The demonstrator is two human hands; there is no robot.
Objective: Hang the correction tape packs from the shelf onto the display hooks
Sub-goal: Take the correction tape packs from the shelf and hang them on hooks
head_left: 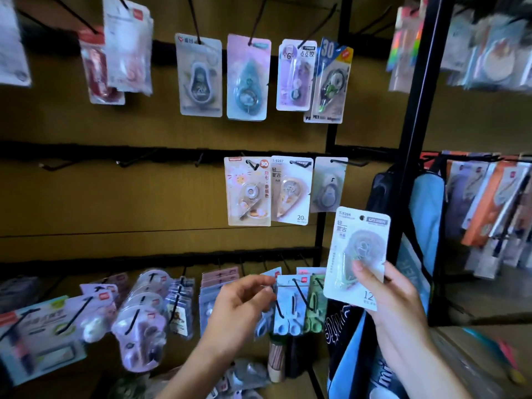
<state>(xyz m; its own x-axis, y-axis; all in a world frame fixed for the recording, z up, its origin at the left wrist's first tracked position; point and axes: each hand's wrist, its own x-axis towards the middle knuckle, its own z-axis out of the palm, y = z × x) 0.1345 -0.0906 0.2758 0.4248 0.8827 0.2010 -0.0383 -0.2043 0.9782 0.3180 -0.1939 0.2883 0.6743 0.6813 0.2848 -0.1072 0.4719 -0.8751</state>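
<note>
Brown pegboard (86,197) backs the whole display, crossed by black rails from which thin hooks project. On the far left of the lowest row, purple and white blister packs (138,321) are hung in crowded stacks, presumably so that each kind is kept to its own hook. Further right, the left hand (239,309) is raised in front of the pale blue packs (288,309) on that row; its fingers are loosely curled and nothing is seen to be held, though whether the fingertips touch a card edge cannot be told through the blur. It is probably kept there to steady or part the hanging cards. Above it, three packs (285,191) are hung side by side on the middle rail, while the hooks to their left are bare, so room is left there for more stock. At the right, the correction tape pack (359,251) is held upright by the right hand (394,298), pinched at its lower part between the thumb in front and the fingers behind. The punched hole near its top edge is thus left free and facing the rails, which suits threading onto a hook. The pack is off any hook, just below and to the right of the grey pack (328,185), so the hanging step is judged not yet done.
</note>
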